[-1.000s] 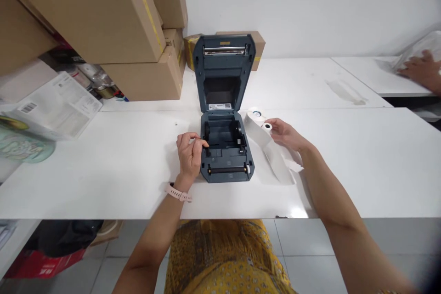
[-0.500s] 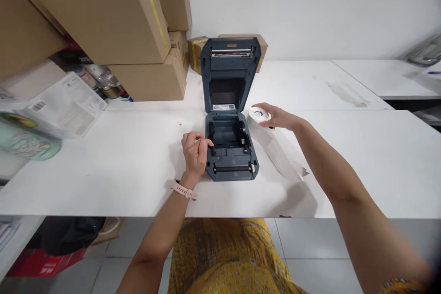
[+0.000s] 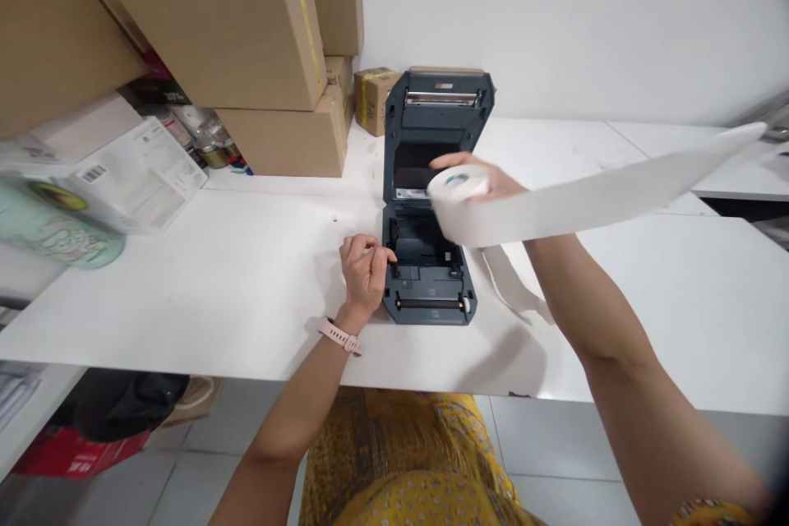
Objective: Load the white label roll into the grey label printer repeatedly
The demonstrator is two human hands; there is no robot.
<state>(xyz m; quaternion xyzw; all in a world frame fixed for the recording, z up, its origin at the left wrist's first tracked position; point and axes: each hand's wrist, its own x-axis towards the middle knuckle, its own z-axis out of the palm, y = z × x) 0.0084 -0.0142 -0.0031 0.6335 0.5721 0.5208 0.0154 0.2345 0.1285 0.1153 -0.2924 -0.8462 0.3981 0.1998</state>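
A dark blue-grey label printer stands with its lid raised, showing an inner bay and a black roller at the front. At its left edge, my left hand is closed with curled fingers, thumb and fingertip on the rim of the bay. My right hand grips a roll of white labels above the right side of the printer. A long loose strip trails from the roll to the right, blurred by motion. Part of the bay is hidden behind the roll.
Cardboard boxes are stacked at the back left. A white box and a mint-green container stand on the left. Another white strip lies on the table right of the printer. The table's front edge is close to my body.
My right hand has lifted the label roll off the table and moved it left over the printer, its strip swinging up to the right. My left hand stays at the printer's left edge.
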